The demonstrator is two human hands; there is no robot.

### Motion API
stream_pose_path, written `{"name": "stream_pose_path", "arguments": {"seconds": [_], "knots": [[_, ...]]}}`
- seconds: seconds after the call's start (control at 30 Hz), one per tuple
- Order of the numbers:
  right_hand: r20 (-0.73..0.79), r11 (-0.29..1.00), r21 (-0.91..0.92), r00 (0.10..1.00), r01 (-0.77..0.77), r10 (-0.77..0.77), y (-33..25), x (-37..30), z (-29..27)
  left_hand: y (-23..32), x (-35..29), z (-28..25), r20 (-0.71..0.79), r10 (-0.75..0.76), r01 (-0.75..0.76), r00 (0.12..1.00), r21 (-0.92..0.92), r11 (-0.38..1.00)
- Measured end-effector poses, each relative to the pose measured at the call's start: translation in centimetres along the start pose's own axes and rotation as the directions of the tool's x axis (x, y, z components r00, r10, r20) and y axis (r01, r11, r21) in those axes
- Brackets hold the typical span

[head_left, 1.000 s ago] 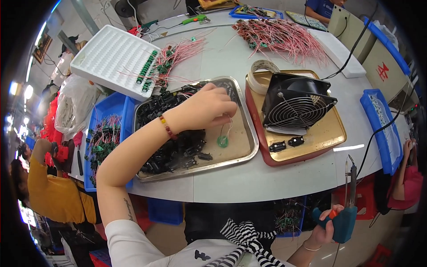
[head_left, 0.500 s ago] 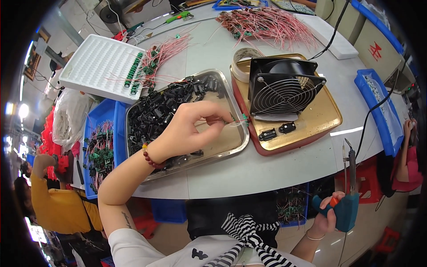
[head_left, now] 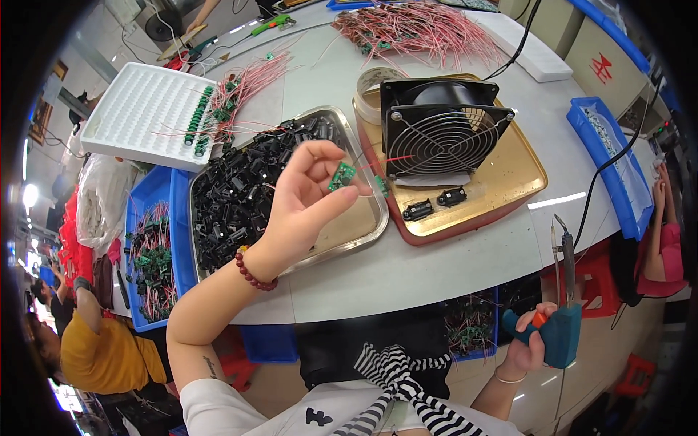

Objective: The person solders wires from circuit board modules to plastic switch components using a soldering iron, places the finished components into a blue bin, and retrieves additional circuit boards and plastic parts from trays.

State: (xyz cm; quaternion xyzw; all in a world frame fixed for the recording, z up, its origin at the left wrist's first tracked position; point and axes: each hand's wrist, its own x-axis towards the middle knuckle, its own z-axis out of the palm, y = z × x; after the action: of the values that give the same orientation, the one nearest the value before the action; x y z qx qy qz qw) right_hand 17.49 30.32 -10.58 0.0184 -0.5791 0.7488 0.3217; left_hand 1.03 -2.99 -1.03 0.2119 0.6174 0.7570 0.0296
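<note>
Head view: left fingers (head_left: pixel 318 150) in a loose grip on a green circuit board (head_left: pixel 342 176), right fingers (head_left: pixel 536 350) around a soldering gun (head_left: pixel 564 336).

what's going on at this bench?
A person is working with both hands. The left hand holds a small green circuit board above a metal tray heaped with black parts. The right hand grips a teal-handled soldering gun, its tip pointing up and clear of the board. Two black housings sit on the gold tray in front of a black fan.
</note>
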Motion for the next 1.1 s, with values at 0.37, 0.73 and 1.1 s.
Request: {"name": "stream_pose_path", "arguments": {"seconds": [0.37, 0.73, 1.1], "knots": [[0.005, 0.999, 0.026, 1.000, -0.024, 0.024, 0.3, 0.4, 0.3, 0.7, -0.4, 1.3, 0.305, -0.072, 0.011, 0.949, 0.197, 0.980], [0.041, 0.998, 0.031, 0.998, -0.051, 0.049, -0.4, 0.3, 1.5, 0.9, 2.9, 2.8, 0.225, -0.274, 0.032, 0.935, 0.715, 0.699], [0.194, 0.983, -0.124, 0.968, -0.138, 0.160, -0.9, -0.2, 5.3, -0.9, 2.3, 3.7, 0.128, -0.133, 0.009, 0.983, 0.688, 0.726]]}}
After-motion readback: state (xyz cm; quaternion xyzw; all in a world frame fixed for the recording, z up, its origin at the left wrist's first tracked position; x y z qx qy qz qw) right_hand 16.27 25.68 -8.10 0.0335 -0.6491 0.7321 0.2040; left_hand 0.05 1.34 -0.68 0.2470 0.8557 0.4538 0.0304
